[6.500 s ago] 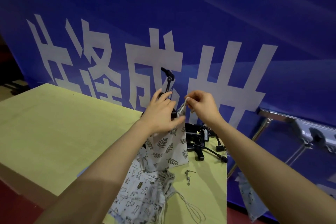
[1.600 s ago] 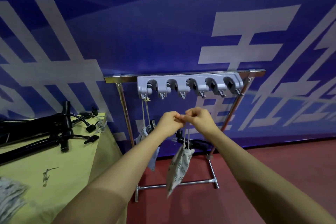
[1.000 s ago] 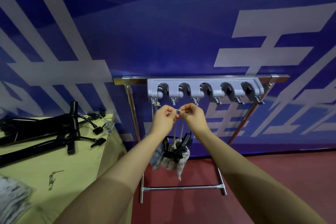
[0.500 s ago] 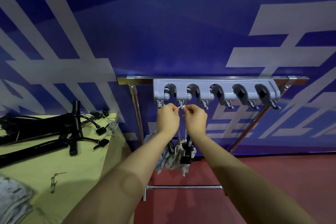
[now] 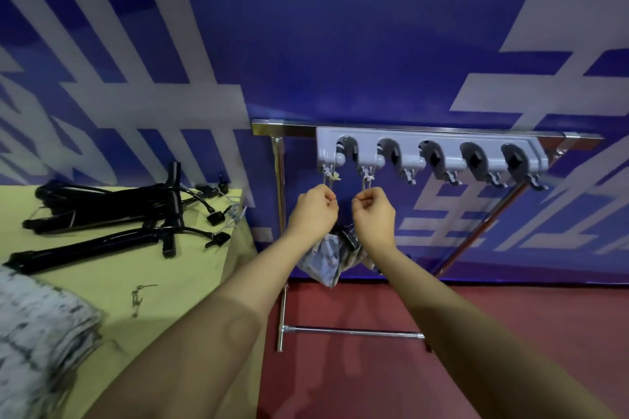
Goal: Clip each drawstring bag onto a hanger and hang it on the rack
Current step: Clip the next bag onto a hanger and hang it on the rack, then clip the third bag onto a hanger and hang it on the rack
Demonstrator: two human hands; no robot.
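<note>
Hanging step: my left hand point(image 5: 315, 211) and right hand point(image 5: 373, 214), fingers curled shut, pinch cords just below the rack point(image 5: 432, 153) hooks; the drawstring bag point(image 5: 326, 257) dangles beneath. Next, I judge, release and fetch another from the tabletop point(image 5: 190, 269).

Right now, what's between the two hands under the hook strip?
In the head view, the left hand and right hand are apart. Between them shows only blue banner; the second hook with its drawstring sits just above, the bags below.
</note>
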